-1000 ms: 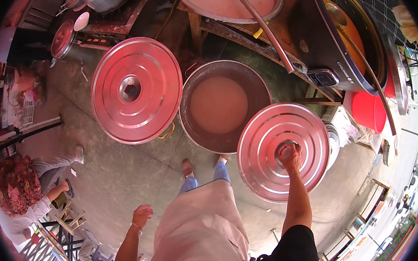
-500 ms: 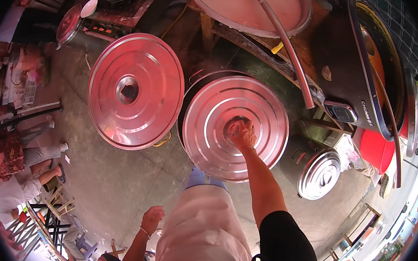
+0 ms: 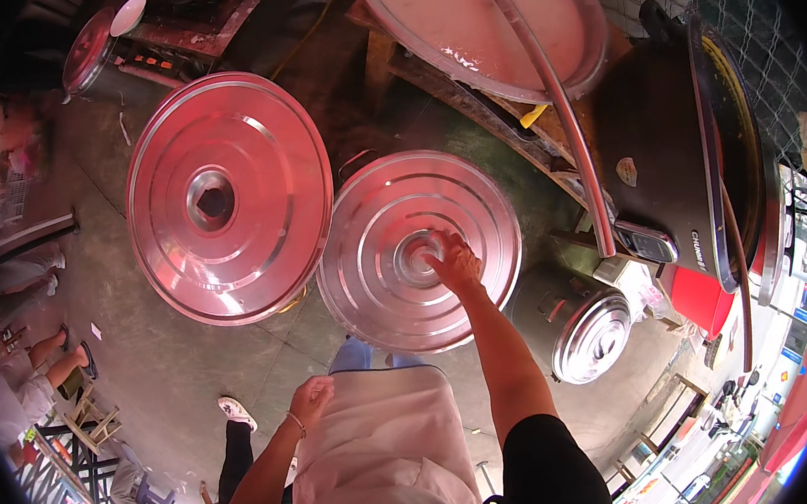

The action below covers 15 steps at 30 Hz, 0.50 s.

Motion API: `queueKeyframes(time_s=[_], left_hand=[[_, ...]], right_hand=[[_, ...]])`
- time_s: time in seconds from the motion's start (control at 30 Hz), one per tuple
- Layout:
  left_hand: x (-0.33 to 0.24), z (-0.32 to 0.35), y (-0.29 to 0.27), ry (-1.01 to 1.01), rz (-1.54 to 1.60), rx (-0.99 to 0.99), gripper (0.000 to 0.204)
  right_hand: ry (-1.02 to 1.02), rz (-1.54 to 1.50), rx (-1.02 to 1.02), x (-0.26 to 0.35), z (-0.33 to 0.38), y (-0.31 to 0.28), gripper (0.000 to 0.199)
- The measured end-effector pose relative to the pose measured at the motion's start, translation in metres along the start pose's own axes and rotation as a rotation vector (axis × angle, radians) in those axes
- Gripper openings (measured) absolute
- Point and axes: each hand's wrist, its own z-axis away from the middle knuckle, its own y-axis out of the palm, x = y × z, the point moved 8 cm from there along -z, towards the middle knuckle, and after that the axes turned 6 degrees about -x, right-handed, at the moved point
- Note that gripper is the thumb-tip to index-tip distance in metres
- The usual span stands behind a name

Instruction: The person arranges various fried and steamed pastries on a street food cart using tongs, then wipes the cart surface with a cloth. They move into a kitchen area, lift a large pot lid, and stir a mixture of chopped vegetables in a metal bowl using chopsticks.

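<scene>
A round ridged metal lid (image 3: 372, 288) covers the pot straight in front of me. Over its middle is my right hand (image 3: 457, 264), fingers apart and off to the right of the recessed centre, holding nothing; whether the fingertips touch the metal I cannot tell. Just left stands a second large pot, of which mostly the lid (image 3: 268, 159) shows, with a dark hole at its centre. My left hand (image 3: 312, 398) hangs loosely beside my pale apron (image 3: 388, 433), fingers slightly bent and nothing in them.
A wide basin of pale liquid (image 3: 423, 23) rests on a wooden stand, with a long metal pipe (image 3: 568, 122) across it. To the right are a big dark cooker (image 3: 654, 130), a smaller lidded pot (image 3: 593, 336) and a red bucket (image 3: 702, 297). People sit at the left; another person's shoe (image 3: 238, 413) is behind me.
The lid has settled squarely over the pot, hiding the rim that showed before. My right hand has loosened from its centre. My left hand has come up nearer the apron.
</scene>
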Motion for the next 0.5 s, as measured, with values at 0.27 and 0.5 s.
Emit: queueKeyframes(time_s=[0.27, 0.5], left_hand=[[0.03, -0.063, 0.065, -0.425, 0.505, -0.306, 0.053], [0.074, -0.087, 0.181, -0.508, 0.988, -0.298, 0.046]], right_hand=[[-0.075, 0.307, -0.421, -0.055, -0.112, -0.078, 0.038], [-0.324, 0.045, -0.079, -0.075, -0.197, -0.023, 0.022]])
